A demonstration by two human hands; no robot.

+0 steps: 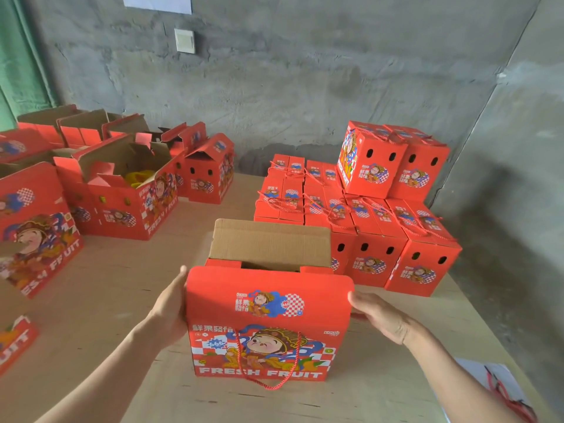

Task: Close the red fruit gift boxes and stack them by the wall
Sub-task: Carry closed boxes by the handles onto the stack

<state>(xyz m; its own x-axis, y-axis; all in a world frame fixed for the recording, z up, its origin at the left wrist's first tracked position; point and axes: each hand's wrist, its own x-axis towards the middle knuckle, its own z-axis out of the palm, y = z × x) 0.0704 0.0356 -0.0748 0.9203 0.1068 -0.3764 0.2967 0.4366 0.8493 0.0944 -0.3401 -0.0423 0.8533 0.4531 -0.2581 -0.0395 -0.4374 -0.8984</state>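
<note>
A red fruit gift box [268, 325] stands on the wooden table in front of me. Its near top flap is folded over towards me, and its far cardboard flap [270, 242] still stands upright. A red rope handle hangs down its front. My left hand [171, 309] presses flat against the box's left side with straight fingers. My right hand [378, 312] lies against the right side near the top corner, fingers extended. A stack of closed red boxes [375, 209] stands by the grey wall at the back right, with two more on top.
Several open red boxes [128, 184] sit on the table at the left and back left, one showing yellow packing inside. A large box [33, 227] crowds the left edge. Red rope handles on a white sheet [503, 389] lie at the lower right. The table's right edge drops beside the stack.
</note>
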